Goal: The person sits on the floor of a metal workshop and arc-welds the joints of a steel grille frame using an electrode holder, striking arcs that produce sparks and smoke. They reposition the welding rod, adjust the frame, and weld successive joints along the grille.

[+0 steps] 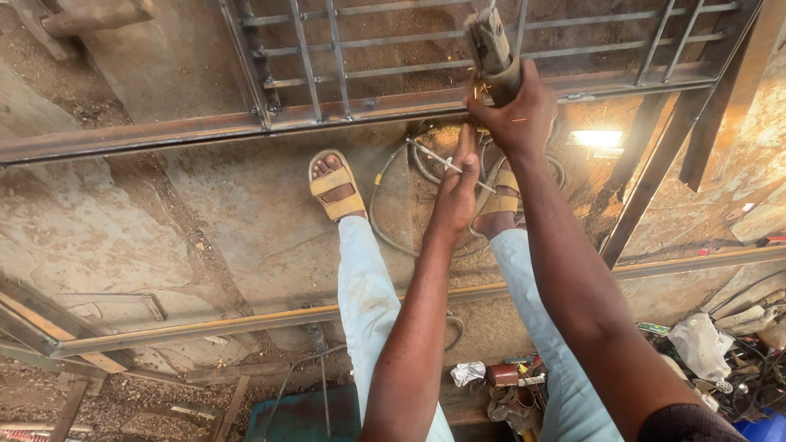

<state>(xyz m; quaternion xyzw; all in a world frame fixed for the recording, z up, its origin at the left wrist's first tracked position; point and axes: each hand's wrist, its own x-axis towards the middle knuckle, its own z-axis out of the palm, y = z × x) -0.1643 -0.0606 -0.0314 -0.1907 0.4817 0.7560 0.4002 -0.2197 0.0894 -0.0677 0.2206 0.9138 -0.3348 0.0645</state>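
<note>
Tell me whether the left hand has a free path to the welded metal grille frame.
Probably yes: the left hand, pinching a thin metal rod, hovers just below the welded metal grille frame, nothing between them. The right hand holds a tool beside it.

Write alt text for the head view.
Right hand grips a power tool throwing sparks at a metal grille frame on concrete; left hand holds a thin rod just below.

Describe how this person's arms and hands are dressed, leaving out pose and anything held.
Both forearms are bare, and the left hand and right hand wear no gloves. No watch, ring or bracelet shows. Only the right arm has clothing in view: a dark short sleeve at the frame's bottom edge.
</note>
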